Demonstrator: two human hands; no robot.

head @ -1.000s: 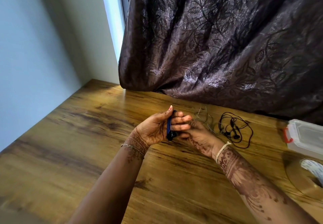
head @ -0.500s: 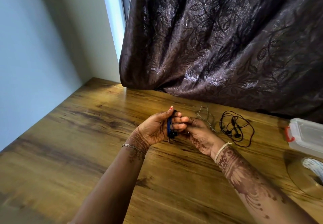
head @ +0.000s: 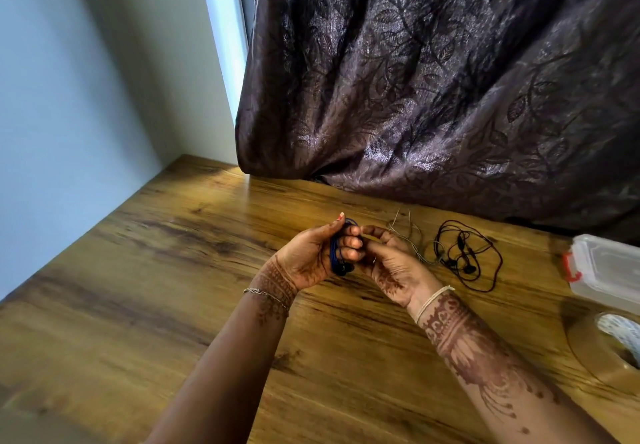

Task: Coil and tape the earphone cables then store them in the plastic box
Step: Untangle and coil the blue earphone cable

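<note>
Little moved: your right hand (head: pixel 391 265) crept to top of blue cable coil (head: pixel 335 257), frame centre. Your left hand (head: pixel 306 260) curls round coil, clamped. Right pinch: cannot tell. Cable likely light, limp, springy; hold across loops or they unwind.

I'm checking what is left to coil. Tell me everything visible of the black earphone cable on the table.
The thin black earphone cable lies uncoiled in loose tangled loops on the brown wooden table, earbuds bunched near its middle. The left hand and right hand do not touch it. A pale cable lies at its left edge.
</note>
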